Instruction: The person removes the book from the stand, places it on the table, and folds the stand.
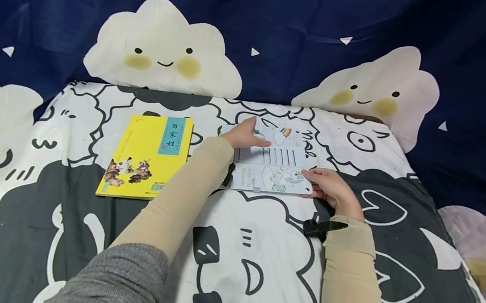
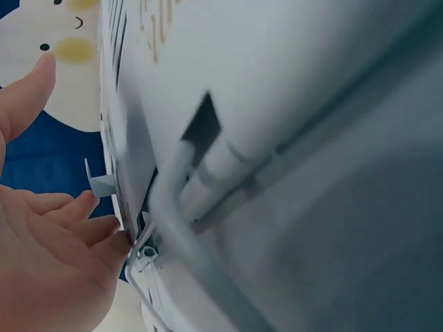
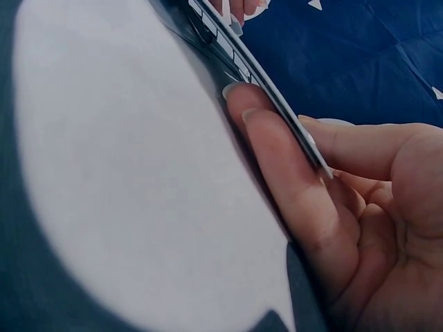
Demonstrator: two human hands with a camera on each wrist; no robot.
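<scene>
A pale folding book stand (image 1: 283, 173) with unicorn and rainbow prints and a row of slots lies on the patterned cloth. My right hand (image 1: 333, 186) pinches its near right corner; in the right wrist view the thumb and fingers (image 3: 291, 180) are on opposite faces of the thin panel. Over the stand's left part is my left hand (image 1: 245, 135), thumb spread away from the fingers. The left wrist view shows those fingertips at the panel's edge, beside a small clip (image 2: 102, 185). A bent wire support (image 2: 214, 270) shows there up close.
Left of the stand lies a yellow book (image 1: 143, 155) with a blue title panel, partly behind my left forearm. The cloth (image 1: 269, 234) with black-and-white cartoon drawings covers the surface. A dark blue curtain (image 1: 281, 11) with smiling clouds hangs behind.
</scene>
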